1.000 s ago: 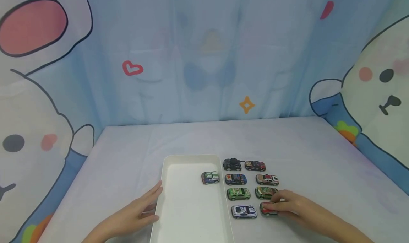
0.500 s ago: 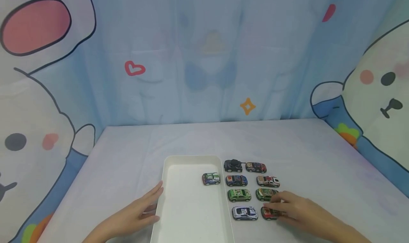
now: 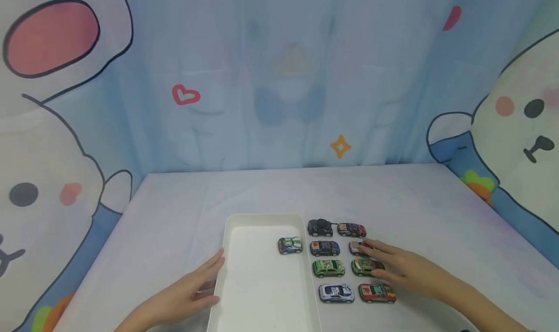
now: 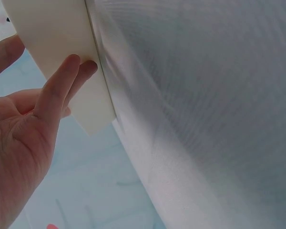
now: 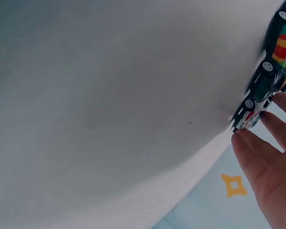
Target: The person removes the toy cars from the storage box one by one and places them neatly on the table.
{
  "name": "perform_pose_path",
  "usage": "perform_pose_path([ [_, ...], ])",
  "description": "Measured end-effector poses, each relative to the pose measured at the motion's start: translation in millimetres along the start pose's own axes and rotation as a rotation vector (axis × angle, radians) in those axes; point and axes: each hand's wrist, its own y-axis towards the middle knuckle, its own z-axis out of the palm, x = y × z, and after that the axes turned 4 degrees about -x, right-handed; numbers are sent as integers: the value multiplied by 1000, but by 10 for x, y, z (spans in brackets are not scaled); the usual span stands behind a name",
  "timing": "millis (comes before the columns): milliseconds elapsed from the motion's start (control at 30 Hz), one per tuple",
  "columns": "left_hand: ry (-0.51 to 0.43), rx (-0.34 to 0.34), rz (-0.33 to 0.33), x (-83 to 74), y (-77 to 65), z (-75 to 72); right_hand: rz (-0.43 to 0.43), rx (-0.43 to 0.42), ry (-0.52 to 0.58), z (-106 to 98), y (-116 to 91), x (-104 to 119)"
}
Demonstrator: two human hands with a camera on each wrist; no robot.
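My left hand [image 3: 185, 293] touches the left wall of a white tray [image 3: 262, 283] with extended fingers; the left wrist view shows its fingertips on the tray's side. Inside the tray, near its right wall, sits a green-and-white toy car [image 3: 290, 245]. My right hand [image 3: 412, 270] reaches with fairly straight fingers over a white-and-red toy car [image 3: 354, 247], partly covering it. The thumb lies by a green-and-brown toy car [image 3: 364, 267]. In the right wrist view, fingertips are at the white-and-red car [image 5: 250, 114]; no grip shows. Below is a red toy car [image 3: 377, 293].
Right of the tray stand a black car [image 3: 320, 227], a dark red-and-blue car [image 3: 352, 229], a blue car [image 3: 325, 248], a green car [image 3: 328, 268] and a silver car [image 3: 336, 293]. A cartoon curtain [image 3: 288, 79] hangs behind the white-covered table [image 3: 183, 215].
My right hand has left the red car and moved away from the body to the white-and-red car. The left hand stays at the tray wall.
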Motion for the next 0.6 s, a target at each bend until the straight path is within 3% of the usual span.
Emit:
perform_pose_path([
  [167, -13, 3, 5, -16, -6, -3, -20, -4, -8, 5, 52, 20],
  [600, -20, 2, -6, -20, -4, 3, 38, 35, 28, 4, 85, 66],
])
